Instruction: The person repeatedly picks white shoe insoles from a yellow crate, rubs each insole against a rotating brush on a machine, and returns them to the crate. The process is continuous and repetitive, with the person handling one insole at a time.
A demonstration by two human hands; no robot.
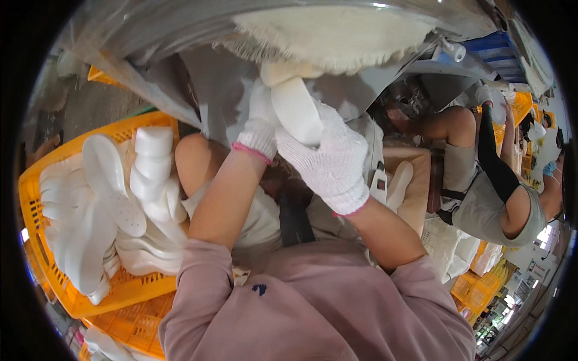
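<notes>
Both my gloved hands are closed round a white moulded shoe sole [297, 113], held under the frayed edge of a cream cloth buffing wheel [334, 33]. My left hand [260, 114] grips its left side, with the fingertips mostly hidden. My right hand [330, 157] wraps the near end from the right, thumb along the sole. A paler, cream-coloured piece [288, 72] shows at the far end by the wheel; I cannot tell whether it is part of the sole. Whether the sole touches the cloth is also unclear.
At my left an orange crate [33, 180] is piled with white soles [111, 174]. A grey metal housing [220, 84] surrounds the wheel. By my right leg lies another white sole [399, 185] on a tan box [415, 204]. A co-worker [494, 198] sits at right, near more orange crates [475, 289].
</notes>
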